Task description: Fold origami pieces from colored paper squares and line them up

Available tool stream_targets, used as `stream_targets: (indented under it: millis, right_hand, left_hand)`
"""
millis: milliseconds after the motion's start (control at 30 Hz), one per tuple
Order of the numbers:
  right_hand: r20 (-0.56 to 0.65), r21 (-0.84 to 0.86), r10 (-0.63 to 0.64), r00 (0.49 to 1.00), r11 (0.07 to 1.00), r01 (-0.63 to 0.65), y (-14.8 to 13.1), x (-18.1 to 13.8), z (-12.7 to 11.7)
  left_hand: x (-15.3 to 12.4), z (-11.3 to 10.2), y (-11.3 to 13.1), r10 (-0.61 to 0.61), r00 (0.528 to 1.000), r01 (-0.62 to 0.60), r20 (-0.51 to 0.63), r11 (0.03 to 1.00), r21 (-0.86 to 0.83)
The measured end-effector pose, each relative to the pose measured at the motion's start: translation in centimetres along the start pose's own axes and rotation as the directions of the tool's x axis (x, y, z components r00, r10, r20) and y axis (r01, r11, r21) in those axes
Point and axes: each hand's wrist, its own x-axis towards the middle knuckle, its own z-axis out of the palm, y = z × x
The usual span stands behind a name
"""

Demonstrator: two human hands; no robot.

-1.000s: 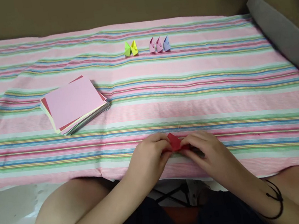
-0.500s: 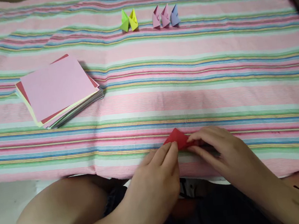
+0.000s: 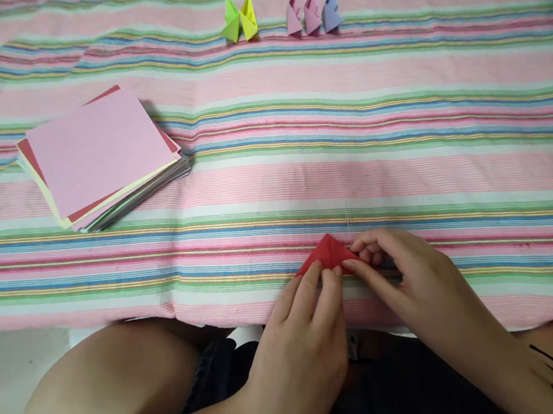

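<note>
A small red folded paper [image 3: 330,252] lies on the striped cloth close to its front edge. It has a triangular outline, point away from me, with a crease down the middle. My left hand [image 3: 305,334] presses its fingertips on the paper's near edge, covering part of it. At the right corner, my right hand [image 3: 408,268] pinches the paper between thumb and index finger, the other fingers curled behind.
A stack of coloured paper [image 3: 103,151], pink on top, sits at the left. Toward the back stand folded pieces: a green one [image 3: 231,21], a yellow one [image 3: 248,19], two pink ones [image 3: 312,12] and a blue one [image 3: 332,11]. The striped cloth [image 3: 403,171] covers the table.
More of the red paper shows now, with its middle crease visible. My left fingers have spread a little and shifted right. My right thumb has come onto the paper's right corner. The view has tilted slightly.
</note>
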Motion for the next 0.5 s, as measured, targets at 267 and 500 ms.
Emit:
stream_targets:
  millis: [267,500]
  right_hand:
    - [-0.051,-0.053,-0.024,0.998,0.998,0.021,-0.28,0.18,0.63]
    - [-0.048,-0.054,-0.025,0.999,0.998,0.023,-0.21,0.27,0.79]
  left_hand:
    - [0.35,0.16,-0.03,-0.01,0.997,0.009,0.076,1.0,0.008]
    - [0.7,0.74,0.35,-0.065,0.993,0.064,0.097,0.998,0.014]
